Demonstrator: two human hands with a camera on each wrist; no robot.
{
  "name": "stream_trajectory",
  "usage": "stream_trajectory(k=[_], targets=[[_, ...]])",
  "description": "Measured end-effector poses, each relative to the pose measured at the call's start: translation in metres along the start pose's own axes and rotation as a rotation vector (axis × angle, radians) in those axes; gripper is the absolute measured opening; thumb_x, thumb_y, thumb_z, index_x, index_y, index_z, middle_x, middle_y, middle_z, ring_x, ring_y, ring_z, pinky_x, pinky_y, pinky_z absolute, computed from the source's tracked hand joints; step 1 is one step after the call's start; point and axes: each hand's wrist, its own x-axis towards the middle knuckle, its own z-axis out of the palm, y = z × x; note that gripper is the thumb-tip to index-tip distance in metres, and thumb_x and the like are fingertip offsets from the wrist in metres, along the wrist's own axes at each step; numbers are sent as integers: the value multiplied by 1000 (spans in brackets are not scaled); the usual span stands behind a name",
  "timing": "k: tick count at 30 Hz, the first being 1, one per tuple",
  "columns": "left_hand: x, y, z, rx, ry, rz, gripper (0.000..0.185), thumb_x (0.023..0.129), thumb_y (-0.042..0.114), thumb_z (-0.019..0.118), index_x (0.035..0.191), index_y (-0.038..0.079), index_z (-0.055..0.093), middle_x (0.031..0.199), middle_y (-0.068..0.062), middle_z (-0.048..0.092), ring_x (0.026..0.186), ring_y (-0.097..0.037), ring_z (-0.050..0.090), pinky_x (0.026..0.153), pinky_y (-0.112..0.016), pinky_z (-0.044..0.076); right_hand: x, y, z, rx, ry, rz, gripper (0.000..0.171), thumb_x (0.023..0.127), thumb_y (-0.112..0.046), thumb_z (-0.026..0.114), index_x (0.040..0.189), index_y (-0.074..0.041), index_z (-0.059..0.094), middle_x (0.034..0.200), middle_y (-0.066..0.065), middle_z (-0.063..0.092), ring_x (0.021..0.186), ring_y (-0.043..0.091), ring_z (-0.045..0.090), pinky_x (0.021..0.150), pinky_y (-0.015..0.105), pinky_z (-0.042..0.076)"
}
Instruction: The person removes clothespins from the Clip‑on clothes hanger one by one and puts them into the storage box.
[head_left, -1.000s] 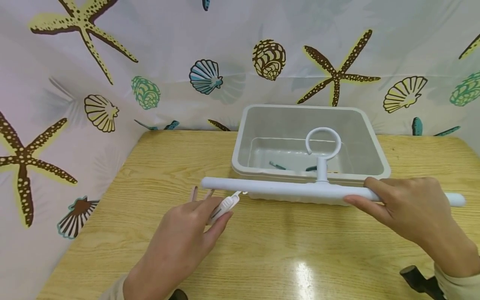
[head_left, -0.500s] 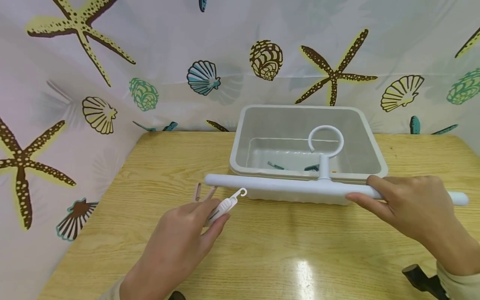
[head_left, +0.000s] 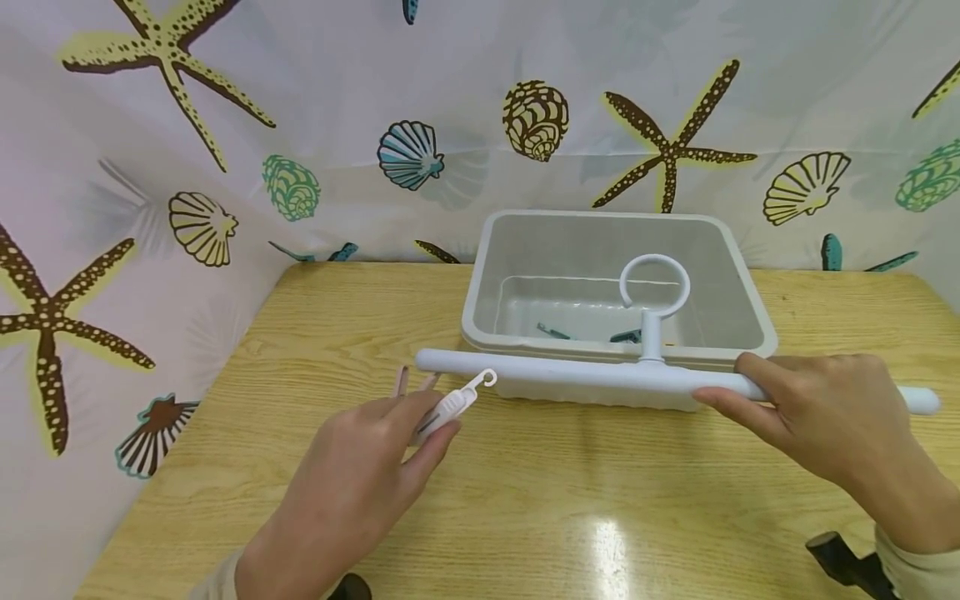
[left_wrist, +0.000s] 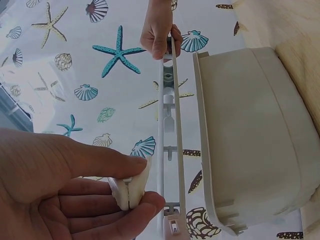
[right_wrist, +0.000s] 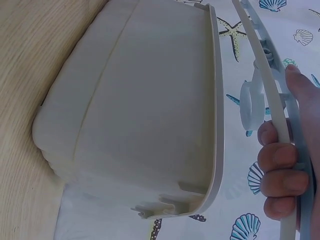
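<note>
At lower centre-left, a white clip [head_left: 450, 406] is pinched by the left hand [head_left: 352, 492]; its hook has been raised nearer the hanger bar [head_left: 570, 375]. Right of centre, the bar stays gripped by the right hand [head_left: 825, 417], before the tub [head_left: 480, 275] on the table [head_left: 315, 333].

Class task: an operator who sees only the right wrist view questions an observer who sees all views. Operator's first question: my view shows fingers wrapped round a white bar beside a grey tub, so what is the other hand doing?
Observer: The left hand pinches a white clip with a small hook at its tip.
Operator: Does the hook touch the bar?
Observer: It sits just below the hanger bar, near its left end; I cannot tell whether they touch.
Operator: Is the tub empty?
Observer: No, teal pegs lie on the floor of the tub.
</note>
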Motion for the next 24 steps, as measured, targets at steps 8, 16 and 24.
stream_trajectory(k=[8,16,24], targets=[[3,1,-1,16,-9,15,17,79,12,81,90,9,68,69,3,61,56,-7,51,52,-27,45,-3,2,4,13,-6,6,62,94,-70,24,61,-19,31,48,-14,18,41,2,12,38,23,8],[4,1,-2,10,11,34,18,79,12,80,90,9,68,69,2,61,56,-8,51,50,-27,44,0,-2,1,11,2,1,61,95,-70,23,61,-18,31,47,-14,18,41,2,12,38,23,9],[9,2,-5,-8,-31,17,16,81,12,78,92,10,66,68,2,59,56,-8,48,50,-26,42,1,-3,0,6,-2,-5,61,95,-69,23,62,-19,30,49,-14,17,41,2,12,37,23,10]])
